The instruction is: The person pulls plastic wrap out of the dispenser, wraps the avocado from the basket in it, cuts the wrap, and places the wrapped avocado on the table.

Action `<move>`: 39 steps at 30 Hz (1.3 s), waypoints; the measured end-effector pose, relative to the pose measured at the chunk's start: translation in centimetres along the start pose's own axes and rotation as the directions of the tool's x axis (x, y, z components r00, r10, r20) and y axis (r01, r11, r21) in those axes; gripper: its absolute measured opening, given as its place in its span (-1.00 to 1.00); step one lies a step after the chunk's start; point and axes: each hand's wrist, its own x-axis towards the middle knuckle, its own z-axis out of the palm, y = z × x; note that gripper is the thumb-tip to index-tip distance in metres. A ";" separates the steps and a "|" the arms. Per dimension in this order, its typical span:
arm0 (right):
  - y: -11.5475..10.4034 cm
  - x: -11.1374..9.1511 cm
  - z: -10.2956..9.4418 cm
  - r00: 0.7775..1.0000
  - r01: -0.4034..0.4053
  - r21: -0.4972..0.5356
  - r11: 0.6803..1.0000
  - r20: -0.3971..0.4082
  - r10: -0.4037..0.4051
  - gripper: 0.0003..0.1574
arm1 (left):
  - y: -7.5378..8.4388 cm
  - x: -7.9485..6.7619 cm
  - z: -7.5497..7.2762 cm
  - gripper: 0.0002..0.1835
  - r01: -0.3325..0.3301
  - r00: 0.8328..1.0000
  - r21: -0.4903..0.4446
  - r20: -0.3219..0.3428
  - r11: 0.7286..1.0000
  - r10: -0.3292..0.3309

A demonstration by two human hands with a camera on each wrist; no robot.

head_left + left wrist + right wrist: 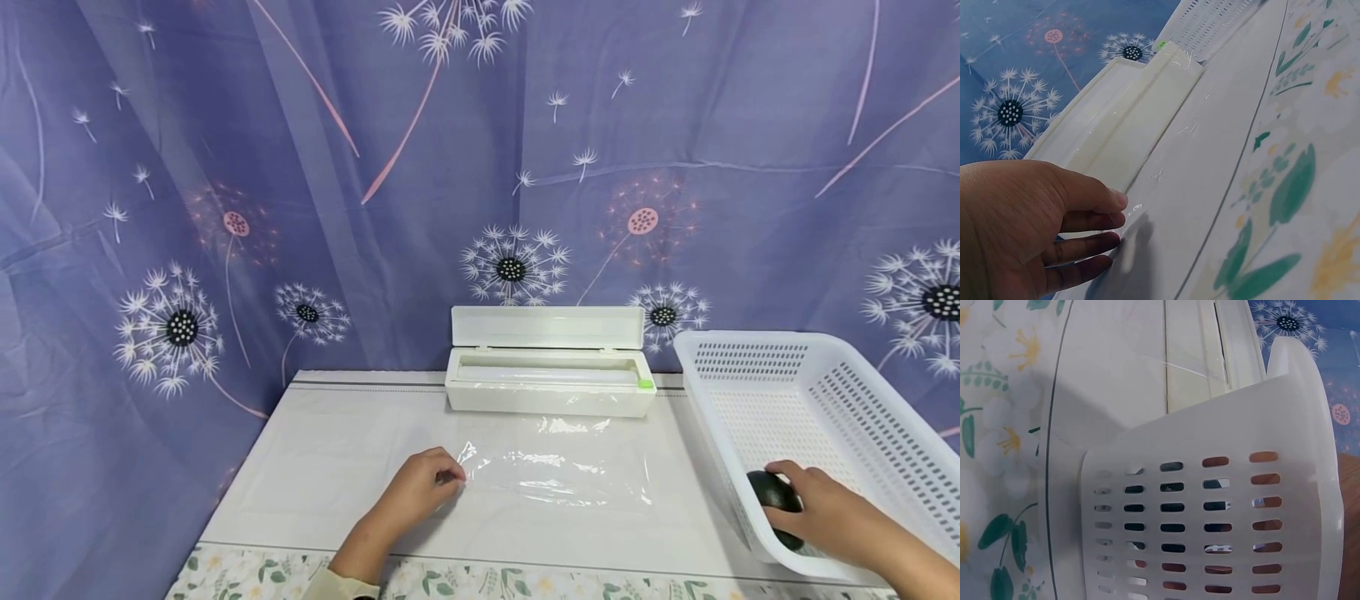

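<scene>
From the white cling film box (pixel 551 392), its lid raised, a sheet of clear cling film (pixel 558 479) spreads over the white tabletop. My left hand (pixel 422 490) pinches the film's left edge between thumb and forefinger; in the left wrist view the other fingers of that hand (pixel 1054 231) are loosely bent, with shiny film at the fingertips. Inside the white basket (pixel 712 425), my right hand (pixel 832 512) grips a dark green oval fruit (pixel 772 492) near the left wall. Only dark patches and bits of hand show through the basket's slots in the right wrist view.
The basket's tall slotted wall (pixel 1191 431) stands between the film and the right hand. A small green slider (pixel 645 384) sits at the box's right end. A floral cloth strip (pixel 465 579) runs along the front; a purple dandelion curtain (pixel 420 250) hangs behind.
</scene>
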 end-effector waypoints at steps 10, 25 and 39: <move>-0.3 -0.3 -0.7 1.000 -0.015 -0.001 1.000 -0.023 0.015 0.06 | 0.0 0.0 0.0 -0.95 -0.007 1.000 0.002 -0.006 1.000 0.007; -1.1 -1.1 -1.3 0.974 -0.009 -0.020 1.000 -0.229 0.004 0.04 | 0.1 -0.1 0.0 -0.95 -0.002 1.000 0.000 -0.008 1.000 0.002; -2.3 -1.9 -2.0 0.924 0.036 0.012 0.999 -0.381 -0.029 0.02 | -0.1 0.0 0.1 -0.94 -0.007 1.000 0.011 -0.018 1.000 0.007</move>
